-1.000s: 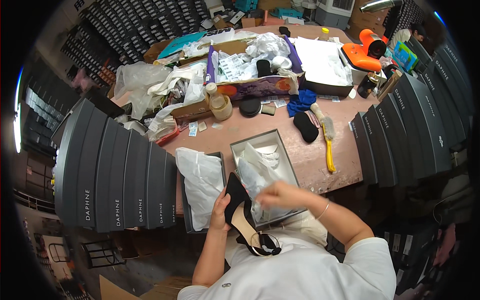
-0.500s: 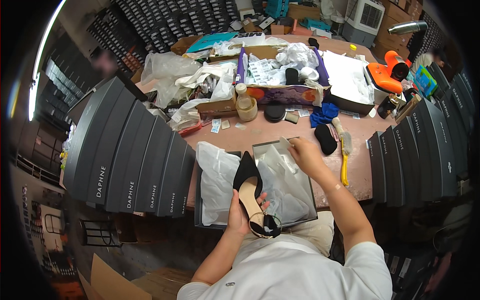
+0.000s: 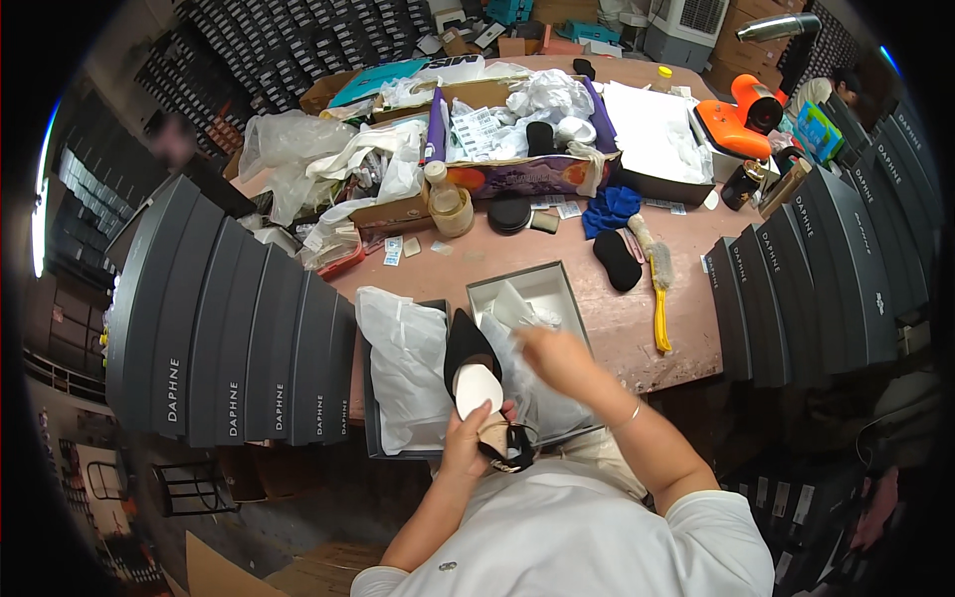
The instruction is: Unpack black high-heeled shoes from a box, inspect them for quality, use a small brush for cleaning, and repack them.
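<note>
My left hand [image 3: 461, 445] grips a black pointed-toe shoe [image 3: 466, 343] with an ankle strap, toe pointing away from me. A white rounded flat piece [image 3: 478, 390] lies over the shoe's insole, with my left thumb at its edge. My right hand [image 3: 553, 356], smeared by motion, is just right of the shoe and over white tissue paper [image 3: 537, 398]; its fingers cannot be made out. Beneath both hands lies an open dark grey shoebox [image 3: 375, 423], its left part holding more tissue paper [image 3: 406, 363].
Stacked dark shoeboxes [image 3: 214, 328] stand at left, with more shoeboxes [image 3: 811, 289] at right. Beyond my right hand lie a yellow-handled brush [image 3: 661, 308], a black pad [image 3: 618, 262] and a blue cloth [image 3: 610, 211]. A glue bottle [image 3: 450, 204] and filled cartons [image 3: 517, 179] stand farther back.
The white piece, earlier at my right hand, now lies in the shoe under my left thumb. My right hand has come nearer the shoe, and the view has shifted.
</note>
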A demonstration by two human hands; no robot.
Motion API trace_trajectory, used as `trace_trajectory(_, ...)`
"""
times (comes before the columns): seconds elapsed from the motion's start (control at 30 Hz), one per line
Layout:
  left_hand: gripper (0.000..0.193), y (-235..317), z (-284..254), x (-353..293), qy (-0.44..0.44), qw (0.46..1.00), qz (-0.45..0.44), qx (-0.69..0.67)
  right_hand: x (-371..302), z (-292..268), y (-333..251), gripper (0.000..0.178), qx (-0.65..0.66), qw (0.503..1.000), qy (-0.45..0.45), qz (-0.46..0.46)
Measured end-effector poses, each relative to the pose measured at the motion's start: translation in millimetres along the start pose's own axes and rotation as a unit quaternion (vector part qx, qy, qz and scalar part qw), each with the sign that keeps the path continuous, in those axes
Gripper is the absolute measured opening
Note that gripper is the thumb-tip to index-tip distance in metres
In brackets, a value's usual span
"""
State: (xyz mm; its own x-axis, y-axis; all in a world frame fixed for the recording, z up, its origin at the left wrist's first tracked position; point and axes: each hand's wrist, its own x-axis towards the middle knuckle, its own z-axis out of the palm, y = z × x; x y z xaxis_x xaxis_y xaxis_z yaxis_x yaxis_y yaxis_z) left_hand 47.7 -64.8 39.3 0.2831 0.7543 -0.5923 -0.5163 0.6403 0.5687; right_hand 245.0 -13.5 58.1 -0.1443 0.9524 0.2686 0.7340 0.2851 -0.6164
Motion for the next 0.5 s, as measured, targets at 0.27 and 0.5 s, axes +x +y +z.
trace_trajectory(0.27, 0.049, 20, 5, -12, -0.136, 0.991, 0.005, 0.018, 31, 61, 114, 0.025, -0.256, 0.951, -0.169, 0.036)
trace_trajectory(0.5, 0.052, 9, -6, -17, -0.092, 0.995, 0.035, -0.005, 29, -32, 28, 0.040, -0.030, 0.997, 0.036, 0.068)
